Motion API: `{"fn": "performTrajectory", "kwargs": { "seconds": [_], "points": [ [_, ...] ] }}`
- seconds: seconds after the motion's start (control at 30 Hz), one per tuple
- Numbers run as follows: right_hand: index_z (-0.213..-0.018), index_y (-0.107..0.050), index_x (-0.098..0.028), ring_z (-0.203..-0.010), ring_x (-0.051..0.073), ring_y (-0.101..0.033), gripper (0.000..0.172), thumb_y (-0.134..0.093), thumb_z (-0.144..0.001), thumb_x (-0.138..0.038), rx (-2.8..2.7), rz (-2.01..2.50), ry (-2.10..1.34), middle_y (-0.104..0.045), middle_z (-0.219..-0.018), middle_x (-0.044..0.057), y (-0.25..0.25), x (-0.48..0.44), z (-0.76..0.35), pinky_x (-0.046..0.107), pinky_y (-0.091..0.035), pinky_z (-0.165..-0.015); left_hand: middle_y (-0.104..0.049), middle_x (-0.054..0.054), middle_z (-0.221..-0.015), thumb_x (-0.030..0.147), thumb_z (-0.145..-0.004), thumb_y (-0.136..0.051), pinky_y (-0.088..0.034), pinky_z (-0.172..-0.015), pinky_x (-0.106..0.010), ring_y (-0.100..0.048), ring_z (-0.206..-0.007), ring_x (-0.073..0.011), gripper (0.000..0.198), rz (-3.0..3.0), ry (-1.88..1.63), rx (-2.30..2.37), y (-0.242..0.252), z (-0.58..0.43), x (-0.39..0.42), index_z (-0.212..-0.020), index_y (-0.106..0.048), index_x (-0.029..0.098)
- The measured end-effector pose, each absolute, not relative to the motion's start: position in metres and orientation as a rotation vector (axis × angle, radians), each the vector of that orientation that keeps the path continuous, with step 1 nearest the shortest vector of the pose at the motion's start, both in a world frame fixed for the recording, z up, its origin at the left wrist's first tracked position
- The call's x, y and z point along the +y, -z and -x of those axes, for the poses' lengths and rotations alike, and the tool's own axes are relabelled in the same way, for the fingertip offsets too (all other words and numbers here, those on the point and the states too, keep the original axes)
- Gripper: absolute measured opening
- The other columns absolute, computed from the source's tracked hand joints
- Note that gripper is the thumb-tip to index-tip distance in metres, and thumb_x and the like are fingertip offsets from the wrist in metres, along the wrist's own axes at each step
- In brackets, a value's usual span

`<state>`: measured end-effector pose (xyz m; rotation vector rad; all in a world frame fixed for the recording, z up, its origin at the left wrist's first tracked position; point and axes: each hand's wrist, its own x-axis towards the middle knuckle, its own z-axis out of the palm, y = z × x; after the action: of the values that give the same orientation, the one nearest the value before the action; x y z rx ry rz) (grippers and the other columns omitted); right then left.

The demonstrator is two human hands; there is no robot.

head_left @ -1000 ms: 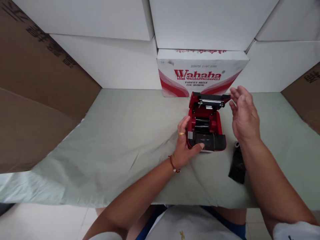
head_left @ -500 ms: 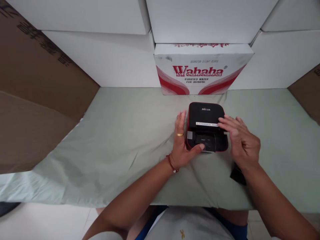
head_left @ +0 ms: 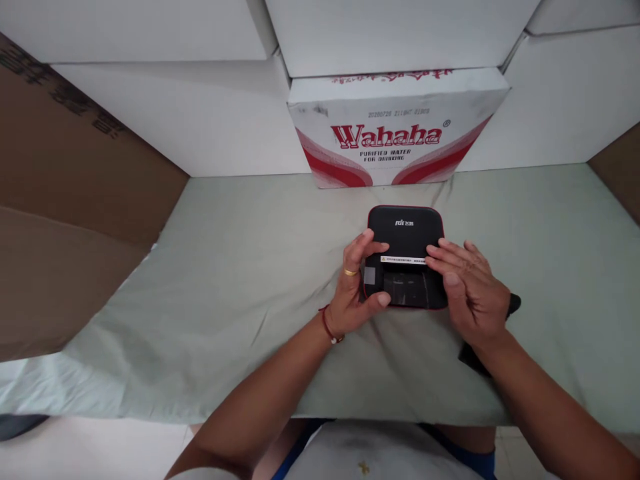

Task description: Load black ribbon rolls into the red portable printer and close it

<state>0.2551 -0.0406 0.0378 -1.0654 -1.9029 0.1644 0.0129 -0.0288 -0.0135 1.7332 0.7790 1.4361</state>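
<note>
A black receipt printer (head_left: 407, 233) with a red edge and rounded corners lies on the cloth-covered table, its lid down flush. A pale label strip runs across the lid above a dark glossy window. My left hand (head_left: 353, 287) grips the printer's left side, with a fingertip on the lid and the thumb at the front. Outstretched fingers of my right hand (head_left: 473, 290) rest flat on the lid's right edge, its thumb beside the front right corner. Under my right wrist lies a black object (head_left: 473, 359), mostly hidden, its kind unclear.
Behind the printer stands a white and red Wahaha water carton (head_left: 395, 140) against stacked white boxes (head_left: 200, 113). Brown cardboard (head_left: 85, 253) rises on the left, more (head_left: 620, 173) at the right edge. Green cloth (head_left: 240, 267) covers the table, whose front edge is near my body.
The printer's lid was ajar with a dark gap showing and is now down. My left fingers have curled onto the lid; my right hand stays on its right side. The view has shifted slightly.
</note>
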Motion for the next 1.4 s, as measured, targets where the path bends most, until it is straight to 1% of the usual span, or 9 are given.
{"fn": "performTrajectory", "kwargs": {
  "seconds": [0.13, 0.23, 0.33, 0.53, 0.7, 0.93, 1.1, 1.2, 1.4],
  "points": [
    [-0.133, -0.079, -0.029, -0.136, 0.029, -0.074, 0.037, -0.053, -0.109, -0.020, -1.889, 1.046, -0.157, -0.084, -0.132, 0.006, -0.037, -0.044, -0.252, 0.061, -0.042, -0.130, -0.067, -0.005, -0.148, 0.057, -0.102, -0.068, -0.026, -0.139, -0.058, -0.044, -0.162, -0.0293, 0.077, -1.445, -1.469, 0.663, 0.008, -0.014, -0.024, -0.170, -0.034, 0.042],
    [-0.138, -0.077, -0.028, -0.141, 0.031, -0.069, 0.039, -0.048, -0.112, -0.030, -1.975, 0.980, -0.148, -0.080, -0.141, 0.010, -0.039, -0.055, -0.250, 0.064, -0.039, -0.132, -0.050, 0.001, -0.173, 0.047, -0.094, -0.079, -0.022, -0.142, -0.055, -0.034, -0.170, -0.0288, 0.085, -1.298, -1.470, 0.599, 0.005, -0.016, -0.018, -0.167, -0.036, 0.049],
    [-0.130, -0.080, -0.028, -0.141, 0.030, -0.064, 0.041, -0.042, -0.115, -0.037, -2.019, 0.910, -0.080, -0.079, -0.138, 0.009, -0.042, -0.066, -0.246, 0.060, -0.041, -0.131, -0.033, 0.003, -0.184, 0.048, -0.085, -0.087, -0.017, -0.144, -0.057, -0.023, -0.175, -0.0320, 0.099, -1.157, -1.389, 0.543, 0.004, -0.019, -0.013, -0.169, -0.034, 0.050],
    [-0.122, -0.080, -0.026, -0.125, 0.028, -0.063, 0.031, -0.050, -0.112, -0.029, -2.023, 0.898, -0.044, -0.080, -0.116, 0.008, -0.043, -0.072, -0.239, 0.054, -0.050, -0.122, -0.033, 0.003, -0.185, 0.044, -0.081, -0.087, -0.008, -0.146, -0.058, -0.018, -0.177, -0.0322, 0.106, -0.921, -1.299, 0.521, 0.002, -0.019, -0.011, -0.171, -0.032, 0.047],
    [-0.121, -0.079, -0.024, -0.122, 0.028, -0.064, 0.026, -0.056, -0.109, -0.024, -2.023, 0.890, -0.048, -0.081, -0.113, 0.008, -0.042, -0.070, -0.238, 0.055, -0.052, -0.118, -0.030, 0.003, -0.187, 0.038, -0.078, -0.088, -0.008, -0.146, -0.056, -0.016, -0.178, -0.0309, 0.117, -0.910, -1.260, 0.541, 0.002, -0.015, -0.010, -0.174, -0.021, 0.049],
    [-0.117, -0.079, -0.023, -0.114, 0.028, -0.067, 0.023, -0.060, -0.105, -0.021, -2.034, 0.868, 0.017, -0.085, -0.107, 0.008, -0.046, -0.068, -0.238, 0.050, -0.055, -0.110, -0.014, 0.005, -0.191, 0.034, -0.080, -0.087, -0.011, -0.146, -0.052, -0.005, -0.180, -0.0276, 0.120, -0.974, -1.249, 0.579, 0.007, -0.014, -0.008, -0.174, -0.014, 0.052],
    [-0.109, -0.078, -0.024, -0.104, 0.025, -0.074, 0.021, -0.057, -0.108, -0.024, -2.104, 0.843, -0.246, -0.085, -0.100, 0.006, -0.080, -0.051, -0.241, 0.044, -0.059, -0.100, -0.021, 0.000, -0.189, 0.040, -0.080, -0.086, -0.014, -0.145, -0.054, -0.013, -0.178, -0.0317, 0.110, -1.017, -1.250, 0.577, 0.013, -0.015, -0.004, -0.172, -0.027, 0.044],
    [-0.111, -0.079, -0.025, -0.094, 0.021, -0.078, 0.023, -0.056, -0.110, -0.030, -2.161, 1.149, -0.461, -0.085, -0.104, 0.004, -0.107, -0.024, -0.239, 0.036, -0.059, -0.087, -0.028, -0.002, -0.187, 0.041, -0.077, -0.087, -0.013, -0.145, -0.052, -0.016, -0.177, -0.0319, 0.103, -1.016, -1.257, 0.571, 0.015, -0.015, -0.001, -0.168, -0.038, 0.040],
    [-0.121, -0.082, -0.026, -0.094, 0.031, -0.080, 0.033, -0.057, -0.101, -0.023, -2.689, 1.823, -0.120, -0.086, -0.116, 0.012, -0.124, 0.029, -0.209, 0.039, -0.055, -0.074, -0.037, -0.005, -0.183, 0.043, -0.075, -0.089, -0.017, -0.144, -0.052, -0.025, -0.175, -0.0332, 0.099, -1.002, -1.265, 0.554, 0.019, -0.017, 0.003, -0.163, -0.045, 0.035]
  ]
}}
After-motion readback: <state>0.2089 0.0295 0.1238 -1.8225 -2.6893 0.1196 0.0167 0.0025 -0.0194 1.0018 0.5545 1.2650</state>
